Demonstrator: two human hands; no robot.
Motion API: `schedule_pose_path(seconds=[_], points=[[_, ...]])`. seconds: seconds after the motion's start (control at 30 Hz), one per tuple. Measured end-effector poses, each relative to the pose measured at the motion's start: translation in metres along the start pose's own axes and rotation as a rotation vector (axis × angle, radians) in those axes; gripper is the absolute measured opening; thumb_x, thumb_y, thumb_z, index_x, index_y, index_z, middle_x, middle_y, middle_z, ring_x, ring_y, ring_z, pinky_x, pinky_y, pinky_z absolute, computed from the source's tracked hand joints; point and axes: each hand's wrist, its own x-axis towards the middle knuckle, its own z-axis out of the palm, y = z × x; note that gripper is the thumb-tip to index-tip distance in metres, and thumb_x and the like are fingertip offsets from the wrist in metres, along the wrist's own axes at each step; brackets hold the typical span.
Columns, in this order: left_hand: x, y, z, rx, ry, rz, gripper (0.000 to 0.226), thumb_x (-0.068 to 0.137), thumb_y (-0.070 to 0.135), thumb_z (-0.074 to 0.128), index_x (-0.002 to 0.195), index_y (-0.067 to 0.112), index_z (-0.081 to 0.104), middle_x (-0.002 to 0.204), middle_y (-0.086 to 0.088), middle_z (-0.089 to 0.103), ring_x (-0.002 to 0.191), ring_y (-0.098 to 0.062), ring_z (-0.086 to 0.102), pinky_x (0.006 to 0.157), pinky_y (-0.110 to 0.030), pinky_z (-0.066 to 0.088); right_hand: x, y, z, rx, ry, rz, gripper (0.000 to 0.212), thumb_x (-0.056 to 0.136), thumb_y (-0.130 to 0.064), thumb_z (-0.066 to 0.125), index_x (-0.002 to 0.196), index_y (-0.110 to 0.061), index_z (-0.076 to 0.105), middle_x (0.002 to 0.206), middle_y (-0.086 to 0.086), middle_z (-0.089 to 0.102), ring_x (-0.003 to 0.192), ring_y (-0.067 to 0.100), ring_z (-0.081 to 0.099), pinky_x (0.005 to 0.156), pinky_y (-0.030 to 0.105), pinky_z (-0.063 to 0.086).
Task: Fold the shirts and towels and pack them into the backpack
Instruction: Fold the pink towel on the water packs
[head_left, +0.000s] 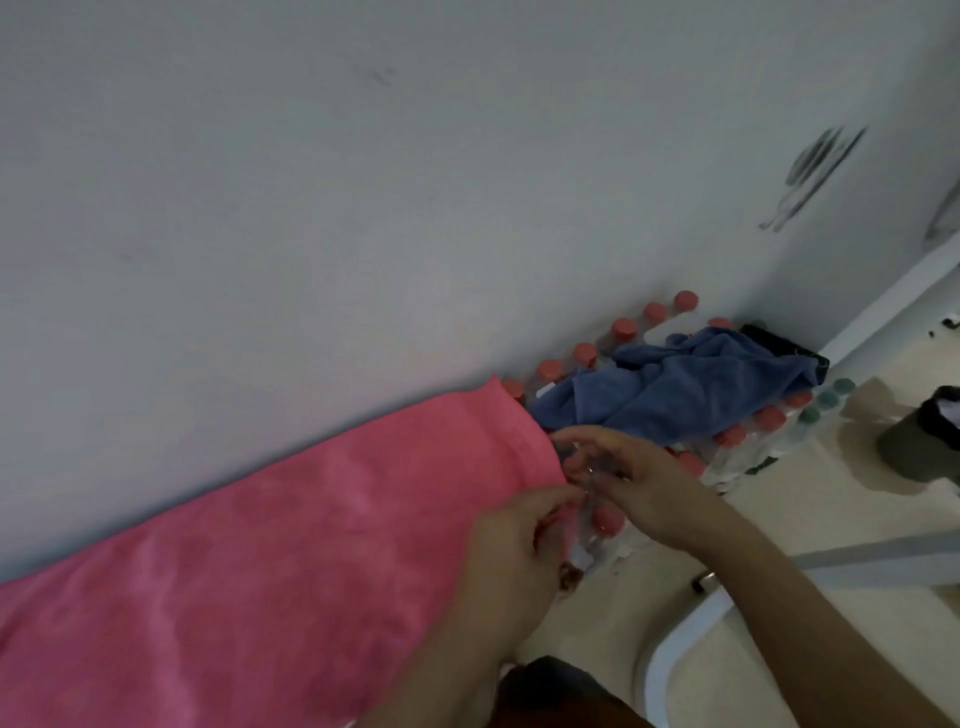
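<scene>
1. The pink towel (291, 545) is a broad, flat band of soft, fuzzy terry cloth. It runs from the lower left corner of the view up to the centre, and its far long edge lies against the wall (363, 182).
2. The right short end of the pink towel is rounded by a fold, and both hands meet at this end.
3. The left hand (519, 545) has its fingers curled and pinches the near corner of the pink towel at that end.
4. The right hand (644, 488) reaches across with its fingers extended toward the far corner of the same end. Motion blur hides the fingertips, so it cannot be told whether this hand grasps the cloth.
5. The blue towel (691, 389) is plush, crumpled and unfolded. It lies just beyond the hands, heaped on a block of clear plastic bottles (623, 328) with round red caps.
6. A black fabric item (784, 345) sits behind the blue towel; its form cannot be made out.
7. The wall is smooth, matt and grey-white, with dark scuff marks at the upper right.
8. The floor (831, 519) is pale, glossy tile.
9. A curved white tube (691, 623) stands on the floor below the right forearm.
</scene>
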Motion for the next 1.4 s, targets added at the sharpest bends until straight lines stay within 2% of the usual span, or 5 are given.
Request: schedule_pose_path(seconds=[0.2,0.33,0.73,1.2,1.4], points=[[-0.012,0.011,-0.022,-0.015,0.075,0.120,0.057,0.079,-0.004,0.043,0.119,0.032,0.063,0.113,0.029,0.063,0.107,0.015,0.055,0.093,-0.005,0.038,0.069,-0.008,-0.005,-0.811,-0.344,-0.425,0.062,0.084,-0.010,0.055,0.137,-0.040,0.045,0.150,-0.009,0.030,0.128,0.016,0.032,0.109,0.034,0.030],[-0.017,0.020,-0.028,-0.241,0.266,-0.029,0.047,0.084,-0.001,0.045,0.103,0.034,0.070,0.105,0.025,0.068,0.101,0.008,0.061,0.088,-0.007,0.040,0.113,-0.019,-0.002,-0.959,-0.429,-0.643,0.038,0.067,-0.018,0.052,0.098,-0.027,0.071,0.123,-0.005,0.061,0.113,0.019,0.049,0.098,0.025,0.030],[-0.027,0.024,0.011,-0.576,0.413,-0.383,0.048,0.087,-0.009,0.054,0.080,0.032,0.077,0.081,0.015,0.071,0.069,0.004,0.055,0.062,-0.011,0.038,0.182,-0.034,-0.031,-1.004,-0.244,-0.614,0.009,0.089,-0.023,0.049,0.093,-0.025,0.056,0.099,0.003,0.065,0.089,0.026,0.058,0.070,0.036,0.047],[-0.078,0.032,0.006,-0.575,0.468,-0.343,0.061,0.087,-0.014,0.038,0.116,0.032,0.067,0.126,0.012,0.062,0.116,-0.009,0.058,0.094,-0.023,0.046,0.148,-0.085,0.024,-0.522,-0.184,-0.756,0.018,0.086,-0.008,0.059,0.099,-0.017,0.069,0.099,0.004,0.071,0.085,0.025,0.066,0.082,0.034,0.050],[-0.138,0.023,-0.029,-0.601,0.832,-0.405,0.052,0.074,-0.001,0.044,0.107,0.025,0.074,0.081,0.003,0.070,0.054,-0.010,0.054,0.051,-0.025,0.045,0.136,-0.134,0.101,-0.491,-0.116,-0.930,0.027,0.084,-0.006,0.057,0.107,-0.015,0.067,0.106,0.008,0.070,0.091,0.031,0.065,0.085,0.042,0.051]])
